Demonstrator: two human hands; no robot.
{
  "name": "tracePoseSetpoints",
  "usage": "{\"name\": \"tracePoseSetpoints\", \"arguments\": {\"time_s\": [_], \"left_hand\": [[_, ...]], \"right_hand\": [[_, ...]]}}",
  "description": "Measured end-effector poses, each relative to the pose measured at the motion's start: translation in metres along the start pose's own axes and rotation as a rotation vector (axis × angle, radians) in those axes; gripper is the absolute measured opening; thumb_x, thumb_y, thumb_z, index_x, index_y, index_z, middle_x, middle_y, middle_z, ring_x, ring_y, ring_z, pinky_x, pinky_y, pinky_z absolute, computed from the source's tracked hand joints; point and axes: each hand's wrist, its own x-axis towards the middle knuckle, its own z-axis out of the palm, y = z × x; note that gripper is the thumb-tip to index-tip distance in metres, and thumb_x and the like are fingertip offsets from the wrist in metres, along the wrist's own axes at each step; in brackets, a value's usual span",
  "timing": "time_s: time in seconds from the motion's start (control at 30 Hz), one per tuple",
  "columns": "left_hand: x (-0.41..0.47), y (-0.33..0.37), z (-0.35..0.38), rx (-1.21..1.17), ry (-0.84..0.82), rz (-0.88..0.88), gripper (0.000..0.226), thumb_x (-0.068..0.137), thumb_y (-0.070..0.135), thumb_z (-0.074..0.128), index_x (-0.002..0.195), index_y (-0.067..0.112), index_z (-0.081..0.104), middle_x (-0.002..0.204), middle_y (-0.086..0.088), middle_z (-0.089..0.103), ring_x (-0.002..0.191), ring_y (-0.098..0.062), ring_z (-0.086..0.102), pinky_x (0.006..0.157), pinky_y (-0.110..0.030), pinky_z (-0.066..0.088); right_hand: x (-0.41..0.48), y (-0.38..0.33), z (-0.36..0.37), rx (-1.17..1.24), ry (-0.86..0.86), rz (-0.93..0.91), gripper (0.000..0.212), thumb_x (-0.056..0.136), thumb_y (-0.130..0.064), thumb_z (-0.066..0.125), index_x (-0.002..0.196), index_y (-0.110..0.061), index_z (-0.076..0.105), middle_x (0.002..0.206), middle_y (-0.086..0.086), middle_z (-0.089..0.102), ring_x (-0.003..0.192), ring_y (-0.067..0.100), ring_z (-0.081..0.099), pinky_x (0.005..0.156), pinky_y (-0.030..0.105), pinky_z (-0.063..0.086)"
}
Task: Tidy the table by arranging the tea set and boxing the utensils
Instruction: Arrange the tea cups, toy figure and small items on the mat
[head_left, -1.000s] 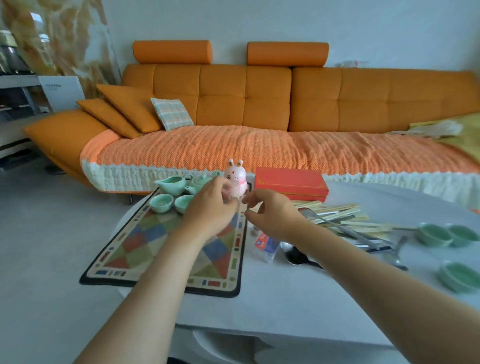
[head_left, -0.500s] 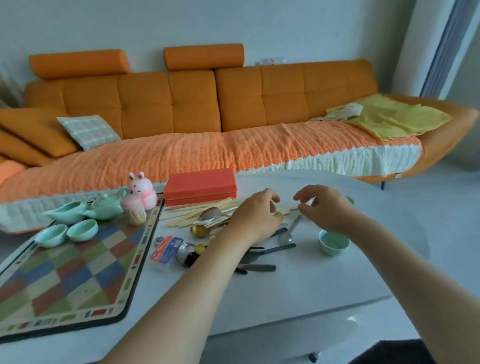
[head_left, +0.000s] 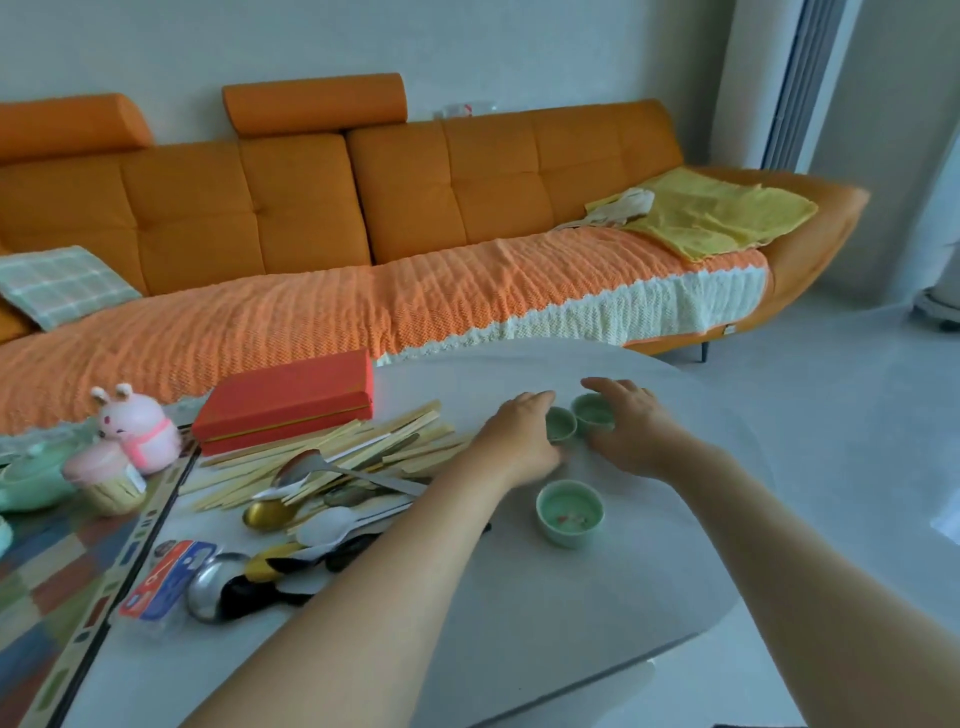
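left hand (head_left: 519, 436) fingers and thumb curled round left cup (head_left: 562, 423), right hand (head_left: 636, 431) curled the same way round right cup (head_left: 593, 410); both cups small, pale green, upright on the table (head_left: 597, 613), side by side and touching or nearly so, toward the far edge, right of centre. Can't tell if either cup is lifted off the surface. Grey table, rounded at the far right corner. Checked mat (head_left: 57, 597) with dark border covers the left end, runs out of view at the left edge. Red box (head_left: 285, 400) shut, lying flat at the far edge, just left of centre. Utensil pile (head_left: 332, 467) in front of the box: pale chopsticks fanned out, metal, gold and white spoons across and under them, dark handles at the near side, left forearm passing over its right end. Green teapot (head_left: 28, 480) at far-left corner of the mat, partly cut off. Pink rabbit figure (head_left: 137, 426) upright at the mat's far edge, just beside it a toothpick jar (head_left: 106, 480) with pink lid. Blue and red packet (head_left: 166, 577) flat beside the mat's right border, touching the near spoons. Third cup (head_left: 570, 512) upright, well apart from the held pair, nearer the person, between the two forearms; small reddish specks inside
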Motion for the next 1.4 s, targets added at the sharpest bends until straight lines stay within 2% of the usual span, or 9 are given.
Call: {"name": "tracePoseSetpoints", "arguments": {"time_s": [0.13,0.27,0.4,0.63,0.83,1.03,1.17,1.3,1.4], "left_hand": [[0.002,-0.003,0.002,0.015,0.066,0.014,0.077,0.088,0.031,0.068,0.153,0.018,0.028,0.152,-0.006,0.034,0.139,-0.024,0.033,0.11,-0.037,0.034],[-0.012,-0.009,-0.012,-0.005,0.168,0.024,0.072,0.085,0.038,0.069,0.148,0.019,0.038,0.144,-0.003,0.04,0.127,-0.024,0.047,0.102,-0.034,0.041],[-0.041,-0.03,-0.04,-0.071,0.264,-0.004,0.067,0.082,0.037,0.073,0.14,0.021,0.045,0.136,0.003,0.041,0.119,-0.018,0.049,0.091,-0.026,0.037],[-0.126,-0.101,-0.088,-0.042,0.349,-0.127,0.061,0.077,0.039,0.078,0.128,0.025,0.048,0.121,0.007,0.041,0.107,-0.015,0.049,0.082,-0.027,0.037],[-0.212,-0.165,-0.118,-0.052,0.446,-0.265,0.055,0.072,0.04,0.078,0.119,0.029,0.052,0.115,0.008,0.044,0.106,-0.012,0.048,0.082,-0.027,0.036],[-0.291,-0.23,-0.146,-0.064,0.51,-0.429,0.059,0.067,0.052,0.078,0.117,0.035,0.052,0.118,0.014,0.044,0.106,-0.009,0.048,0.088,-0.033,0.044],[-0.327,-0.272,-0.158,-0.094,0.535,-0.483,0.043,0.058,0.058,0.071,0.091,0.034,0.055,0.102,0.008,0.053,0.093,-0.015,0.057,0.068,-0.031,0.043],[-0.355,-0.313,-0.165,-0.106,0.559,-0.515,0.041,0.063,0.063,0.071,0.088,0.036,0.053,0.098,0.007,0.058,0.089,-0.016,0.059,0.067,-0.031,0.045],[-0.372,-0.333,-0.171,-0.092,0.562,-0.531,0.035,0.061,0.048,0.071,0.091,0.04,0.054,0.1,0.014,0.06,0.093,-0.013,0.06,0.073,-0.036,0.052]], "right_hand": [[0.003,-0.002,0.006,0.054,0.02,-0.005,0.058,0.087,-0.029,0.067,0.14,-0.027,0.044,0.135,0.008,0.049,0.124,0.03,0.046,0.103,0.04,0.038],[0.003,-0.016,0.003,0.095,0.087,-0.045,0.066,0.082,-0.033,0.075,0.14,-0.023,0.045,0.132,0.006,0.051,0.121,0.029,0.048,0.102,0.041,0.041],[-0.002,-0.054,0.0,0.093,0.109,-0.131,0.07,0.082,-0.039,0.074,0.143,-0.02,0.045,0.133,0.004,0.051,0.121,0.025,0.048,0.103,0.038,0.04],[-0.028,-0.15,0.021,0.137,0.041,-0.301,0.065,0.081,-0.035,0.073,0.138,-0.019,0.049,0.123,0.0,0.054,0.112,0.019,0.051,0.096,0.029,0.04],[-0.057,-0.238,0.062,0.126,-0.099,-0.453,0.065,0.074,-0.032,0.077,0.131,-0.018,0.048,0.119,-0.001,0.048,0.107,0.017,0.051,0.088,0.024,0.04],[-0.076,-0.324,0.112,0.102,-0.183,-0.566,0.063,0.075,-0.033,0.076,0.13,-0.018,0.051,0.12,0.002,0.05,0.109,0.02,0.053,0.096,0.03,0.043],[-0.087,-0.378,0.143,0.092,-0.279,-0.606,0.067,0.079,-0.04,0.072,0.137,-0.02,0.047,0.127,0.002,0.048,0.115,0.02,0.053,0.092,0.028,0.042],[-0.098,-0.424,0.169,0.03,-0.364,-0.672,0.07,0.083,-0.037,0.07,0.143,-0.02,0.041,0.136,0.002,0.046,0.122,0.022,0.049,0.095,0.03,0.043],[-0.102,-0.451,0.19,-0.008,-0.379,-0.685,0.07,0.081,-0.037,0.071,0.142,-0.019,0.042,0.14,0.004,0.047,0.124,0.024,0.05,0.1,0.037,0.045]]}}
